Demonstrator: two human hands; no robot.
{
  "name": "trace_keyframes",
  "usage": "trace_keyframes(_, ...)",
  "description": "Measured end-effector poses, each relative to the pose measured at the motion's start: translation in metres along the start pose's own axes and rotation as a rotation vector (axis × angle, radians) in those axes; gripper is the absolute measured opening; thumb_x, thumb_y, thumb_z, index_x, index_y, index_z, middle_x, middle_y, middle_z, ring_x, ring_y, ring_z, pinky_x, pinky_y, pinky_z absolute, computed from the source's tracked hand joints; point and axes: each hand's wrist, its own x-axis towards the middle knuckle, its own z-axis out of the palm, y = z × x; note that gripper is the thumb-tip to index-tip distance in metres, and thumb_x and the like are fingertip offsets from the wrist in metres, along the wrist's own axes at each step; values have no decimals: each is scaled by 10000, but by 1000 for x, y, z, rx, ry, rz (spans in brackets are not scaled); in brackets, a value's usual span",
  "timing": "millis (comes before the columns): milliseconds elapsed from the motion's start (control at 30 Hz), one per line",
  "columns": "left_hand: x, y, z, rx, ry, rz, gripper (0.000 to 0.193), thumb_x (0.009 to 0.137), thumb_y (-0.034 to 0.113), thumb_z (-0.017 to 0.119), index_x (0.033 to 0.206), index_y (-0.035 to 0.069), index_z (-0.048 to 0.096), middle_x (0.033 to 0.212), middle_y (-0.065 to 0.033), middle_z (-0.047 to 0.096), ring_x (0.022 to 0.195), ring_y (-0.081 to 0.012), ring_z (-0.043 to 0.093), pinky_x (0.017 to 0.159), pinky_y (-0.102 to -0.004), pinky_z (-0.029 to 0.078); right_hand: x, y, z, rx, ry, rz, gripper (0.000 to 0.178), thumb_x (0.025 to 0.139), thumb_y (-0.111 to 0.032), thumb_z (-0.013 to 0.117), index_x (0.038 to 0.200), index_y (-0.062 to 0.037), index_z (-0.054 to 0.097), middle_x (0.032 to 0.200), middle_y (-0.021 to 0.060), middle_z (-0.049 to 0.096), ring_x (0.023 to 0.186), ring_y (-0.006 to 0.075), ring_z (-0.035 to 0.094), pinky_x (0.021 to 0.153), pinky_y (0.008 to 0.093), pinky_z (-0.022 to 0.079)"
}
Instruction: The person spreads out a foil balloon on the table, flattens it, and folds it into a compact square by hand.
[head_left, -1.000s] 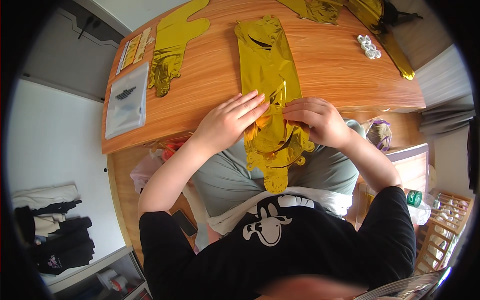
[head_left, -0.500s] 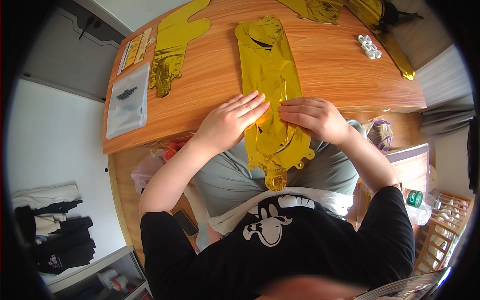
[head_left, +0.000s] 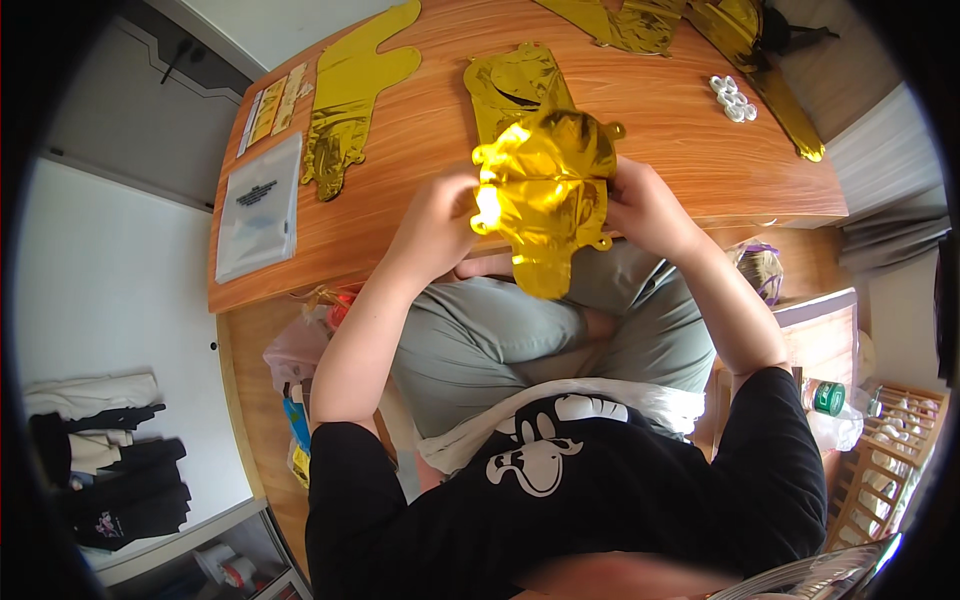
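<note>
Gold foil balloon (head_left: 545, 190), flat and crinkled, lifted off the bench (head_left: 420, 190) and folded over itself, held above the near bench edge and the lap. Gripped on both sides: left hand (head_left: 440, 225) at its left edge with fingers curled shut on the foil, right hand (head_left: 645, 205) at its right edge, fingers likewise closed on it, both forearms rising from the lower frame and bent inward. Lying flat just behind it, another gold foil piece (head_left: 515, 85). Far left on the bench, a clear rectangular plastic bag (head_left: 258, 205) with a dark label, close to the left edge; just beyond it, narrow yellow paper strips (head_left: 270, 108). Beside those, a long gold foil shape (head_left: 350, 95) stretched toward the far edge. More gold foil (head_left: 640, 20) crumpled along the far rim, a long strip (head_left: 785, 100) running down the right side, small white plastic pieces (head_left: 733, 97) near it. Bare wood open between bag and hands.
</note>
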Motion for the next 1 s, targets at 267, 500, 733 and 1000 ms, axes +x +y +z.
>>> trace_keyframes(267,19,-17,1,-181,-12,-231,206,946,95,619,1093,-27,695,980,-130,757,860,-206,714,798,-344,530,22,-5,2,-27,72,30,332,967,-3,649,1294,30,602,1159,53,707,1076,98,641,942,269,525)
trace_keyframes(500,34,-8,-4,-136,-134,-555,352,1050,308,568,1266,30,585,988,-54,704,803,-125,667,644,-292,559,31,-1,2,-57,118,63,399,949,-40,699,1321,37,578,1157,64,697,1014,104,643,900,270,532)
trace_keyframes(733,31,-17,-7,-82,-194,-475,737,838,331,854,1356,-28,473,1050,-142,709,872,-217,702,746,-339,575,34,-18,3,-201,88,223,475,902,-58,731,1336,50,571,1127,87,717,976,125,668,871,278,548)
trace_keyframes(1000,28,-1,-7,17,-124,-495,906,761,221,920,1452,-19,385,1095,-179,685,969,-250,724,816,-369,576,42,3,2,-151,155,118,460,892,-65,741,1306,63,584,1096,111,732,1003,146,691,890,297,550)
